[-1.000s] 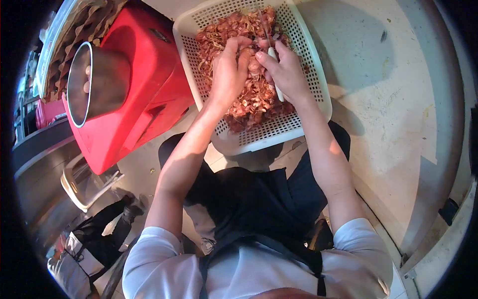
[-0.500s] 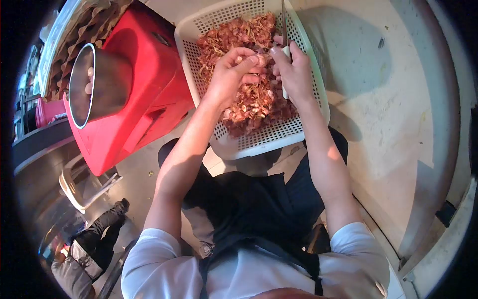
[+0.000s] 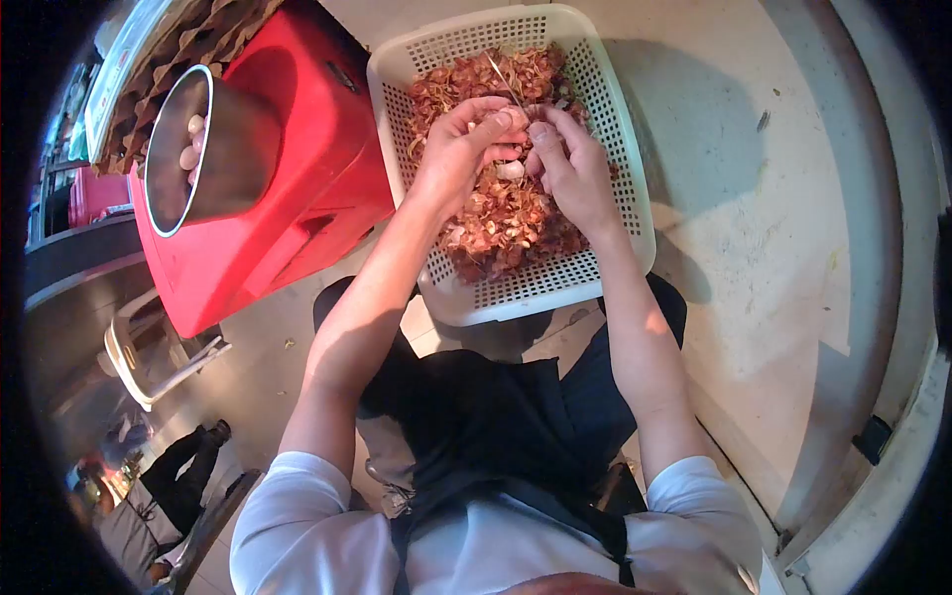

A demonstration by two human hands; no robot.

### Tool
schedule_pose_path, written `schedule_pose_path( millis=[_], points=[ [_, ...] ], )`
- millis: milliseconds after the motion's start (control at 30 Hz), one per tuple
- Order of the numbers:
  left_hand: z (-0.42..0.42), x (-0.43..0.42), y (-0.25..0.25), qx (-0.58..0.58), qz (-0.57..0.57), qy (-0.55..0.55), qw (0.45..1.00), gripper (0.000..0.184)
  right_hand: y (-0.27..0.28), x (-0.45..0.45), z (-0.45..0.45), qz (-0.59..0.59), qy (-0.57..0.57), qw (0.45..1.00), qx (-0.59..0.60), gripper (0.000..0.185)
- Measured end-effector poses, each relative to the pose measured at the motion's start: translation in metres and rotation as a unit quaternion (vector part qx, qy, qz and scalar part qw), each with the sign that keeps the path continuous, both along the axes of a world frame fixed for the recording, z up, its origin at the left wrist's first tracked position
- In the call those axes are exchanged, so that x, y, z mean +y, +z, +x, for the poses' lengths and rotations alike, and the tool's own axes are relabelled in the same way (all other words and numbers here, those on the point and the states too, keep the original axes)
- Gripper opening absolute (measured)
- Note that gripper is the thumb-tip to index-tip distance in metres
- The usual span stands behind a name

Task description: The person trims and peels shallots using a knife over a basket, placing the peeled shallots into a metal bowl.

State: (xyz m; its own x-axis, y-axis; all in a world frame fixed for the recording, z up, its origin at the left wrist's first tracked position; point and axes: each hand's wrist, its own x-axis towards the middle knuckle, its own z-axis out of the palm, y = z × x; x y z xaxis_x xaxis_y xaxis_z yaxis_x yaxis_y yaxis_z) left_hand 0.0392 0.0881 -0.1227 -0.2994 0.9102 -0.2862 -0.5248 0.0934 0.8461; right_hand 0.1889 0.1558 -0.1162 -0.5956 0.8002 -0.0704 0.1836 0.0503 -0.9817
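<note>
My left hand (image 3: 464, 149) is closed around a small pale-pink shallot (image 3: 517, 117), pinched between thumb and fingers over the basket. Close against it, my right hand (image 3: 575, 174) grips a knife (image 3: 503, 76), whose thin blade points up and to the left past the shallot. Fingers hide most of the knife's handle. A whitish piece (image 3: 510, 171) shows below the fingers; I cannot tell what it is. Beneath both hands, a heap of reddish-brown shallots and dry skins (image 3: 511, 223) fills the middle of a white perforated plastic basket (image 3: 625, 149).
To the left, a metal pot (image 3: 233, 159) with several pale bulbs inside rests tilted on a red box (image 3: 332, 149). Brown egg trays (image 3: 188, 50) stand behind it. A white stool-like frame (image 3: 129, 357) and another person's dark-clad legs (image 3: 183, 466) are at lower left.
The knife has swung from nearly upright to slanting up-left, its blade now beside the shallot. My right hand has come lower and closer to my left. The view has shifted slightly.
</note>
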Motion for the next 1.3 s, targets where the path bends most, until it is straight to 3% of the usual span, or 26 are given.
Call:
schedule_pose_path(
  millis=[333,500,700,1033,1133,1300],
  points=[
    [-0.004,0.000,-0.005,-0.068,0.020,0.031,0.997,0.020,0.008,-0.004,-0.001,0.034,0.007,0.999,-0.001,0.029],
    [-0.001,0.000,-0.006,-0.059,0.024,0.039,0.997,0.020,-0.007,-0.004,-0.004,0.115,-0.001,0.993,-0.001,0.029],
    [0.002,0.000,-0.005,-0.033,0.036,0.079,0.996,0.020,0.000,-0.007,-0.005,0.102,0.005,0.995,-0.010,0.028],
    [0.011,-0.004,-0.002,0.116,0.023,0.069,0.991,0.024,-0.003,-0.007,-0.006,0.083,-0.013,0.996,0.007,0.025],
    [0.011,-0.004,0.001,0.120,0.023,0.067,0.990,0.025,0.013,-0.010,-0.006,0.029,-0.010,0.999,0.019,0.025],
    [0.017,-0.006,0.000,0.109,0.024,0.068,0.991,0.025,-0.013,-0.004,-0.006,0.106,-0.034,0.994,0.007,0.024]
  ],
)
